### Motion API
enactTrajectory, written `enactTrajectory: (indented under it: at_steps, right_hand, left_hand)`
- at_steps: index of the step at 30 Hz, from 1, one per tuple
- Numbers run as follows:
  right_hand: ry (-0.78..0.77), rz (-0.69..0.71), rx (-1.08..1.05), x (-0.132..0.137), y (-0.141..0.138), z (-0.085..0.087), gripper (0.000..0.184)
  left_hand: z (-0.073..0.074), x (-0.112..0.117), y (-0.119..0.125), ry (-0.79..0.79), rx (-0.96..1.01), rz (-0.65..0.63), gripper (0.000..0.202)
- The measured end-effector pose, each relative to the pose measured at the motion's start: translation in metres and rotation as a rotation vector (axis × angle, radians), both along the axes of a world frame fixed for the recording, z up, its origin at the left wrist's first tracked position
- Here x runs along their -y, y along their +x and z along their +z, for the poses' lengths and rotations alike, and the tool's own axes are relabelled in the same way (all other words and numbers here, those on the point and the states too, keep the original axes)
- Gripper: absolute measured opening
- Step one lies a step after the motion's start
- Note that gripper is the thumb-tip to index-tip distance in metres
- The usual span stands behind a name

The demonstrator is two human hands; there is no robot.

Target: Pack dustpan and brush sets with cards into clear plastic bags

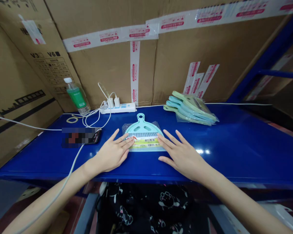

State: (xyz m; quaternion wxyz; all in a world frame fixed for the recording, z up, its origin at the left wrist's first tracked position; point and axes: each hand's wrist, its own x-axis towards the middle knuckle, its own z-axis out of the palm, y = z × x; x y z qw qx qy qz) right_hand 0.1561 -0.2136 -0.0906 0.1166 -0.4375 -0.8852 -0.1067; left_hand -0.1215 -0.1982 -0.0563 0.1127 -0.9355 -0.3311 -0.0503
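Observation:
A light-blue dustpan and brush set [141,127] lies flat on the blue table in front of me, its looped handle pointing away. A yellow and white label [146,141] crosses it below the grey bristles, and clear plastic film shows at its sides. My left hand [116,148] rests its fingertips on the label's left end, fingers stretched out. From the other side, my right hand [178,149] touches the label's right end with its fingers spread. Neither hand is wrapped around the set.
Several bagged green and blue dustpan sets [190,109] are stacked at the back right. A power strip [122,108] with plugs and white cables, a green-labelled bottle [76,96] and a phone-like dark object [94,136] are on the left. Taped cardboard [107,65] walls the table's back.

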Motion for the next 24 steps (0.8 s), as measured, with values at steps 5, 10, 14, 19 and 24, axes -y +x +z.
enactTrajectory:
  at_steps: [5, 10, 14, 19, 24]
  right_hand:
    - [0.011, -0.061, -0.002, 0.003, 0.000, -0.005, 0.065]
    - [0.005, -0.147, -0.045, 0.005, -0.001, -0.014, 0.064]
    - [-0.053, -0.156, -0.019, 0.004, 0.000, -0.012, 0.068]
    - [-0.068, -0.121, -0.015, 0.001, 0.002, -0.007, 0.067]
    - [-0.060, -0.132, -0.044, 0.002, 0.003, -0.009, 0.065]
  left_hand:
    - [0.000, 0.007, 0.006, 0.133, -0.052, 0.051, 0.040]
    - [-0.004, 0.007, 0.007, 0.222, -0.064, 0.074, 0.037]
    - [0.000, 0.002, 0.007, 0.288, -0.096, 0.124, 0.034]
    - [0.011, -0.004, 0.007, 0.221, -0.090, 0.188, 0.026]
    - [0.019, -0.015, 0.005, 0.118, -0.104, 0.177, 0.025]
